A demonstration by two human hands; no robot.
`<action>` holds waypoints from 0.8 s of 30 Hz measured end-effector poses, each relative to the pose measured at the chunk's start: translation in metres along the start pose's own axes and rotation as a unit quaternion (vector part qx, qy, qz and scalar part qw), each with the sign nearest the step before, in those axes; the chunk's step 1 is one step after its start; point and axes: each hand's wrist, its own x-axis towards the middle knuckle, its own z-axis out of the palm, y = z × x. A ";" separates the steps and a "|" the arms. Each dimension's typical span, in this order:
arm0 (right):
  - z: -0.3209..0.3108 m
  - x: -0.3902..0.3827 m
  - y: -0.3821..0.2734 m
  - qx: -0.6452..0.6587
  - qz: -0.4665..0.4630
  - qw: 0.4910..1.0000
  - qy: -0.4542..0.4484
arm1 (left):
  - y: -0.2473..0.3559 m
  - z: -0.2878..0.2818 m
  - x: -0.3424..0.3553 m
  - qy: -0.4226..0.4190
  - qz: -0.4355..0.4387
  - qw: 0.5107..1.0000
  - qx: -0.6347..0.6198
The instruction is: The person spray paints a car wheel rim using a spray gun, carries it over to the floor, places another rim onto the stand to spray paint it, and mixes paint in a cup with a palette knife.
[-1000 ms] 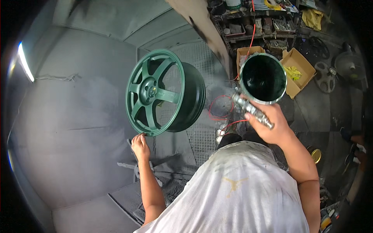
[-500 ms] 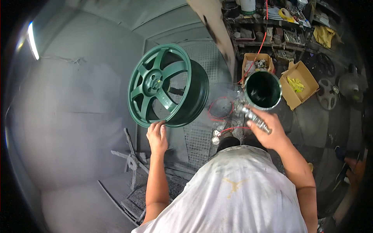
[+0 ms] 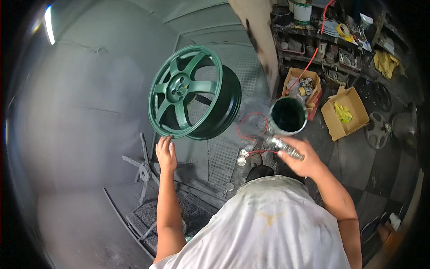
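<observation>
A green multi-spoke car wheel rim (image 3: pixel 210 87) hangs upright in front of me, turned partly sideways; what holds it up is mostly hidden behind it. My left hand (image 3: pixel 166 154) is at its lower edge, palm flat and fingers stretched up, the fingertips at or just below the lip. In my right hand (image 3: pixel 304 158) is a paint spray gun (image 3: pixel 285 147), fingers wrapped round its metal body. The gun's round, open-topped cup (image 3: pixel 288 115) shows dark green paint inside. Between wheel and gun there is a gap.
A grey metal stand (image 3: pixel 144 170) is at lower left beside grey booth walls. A red hose (image 3: pixel 309 65) runs down near the gun. Cardboard boxes (image 3: pixel 333 121), loose wheel covers (image 3: pixel 377 130) and cluttered shelves (image 3: pixel 309 31) fill the right. Part of another person (image 3: pixel 387 233) shows at lower right.
The wheel has turned, its spokes now at different angles. My left hand has shifted left along the lower edge with fingers straighter. The spray gun has moved slightly left and down. The view has shifted.
</observation>
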 end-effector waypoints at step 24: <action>0.087 0.056 -0.043 -0.126 -0.187 0.965 -0.132 | 0.066 0.110 -0.160 -0.368 -0.207 0.853 -0.306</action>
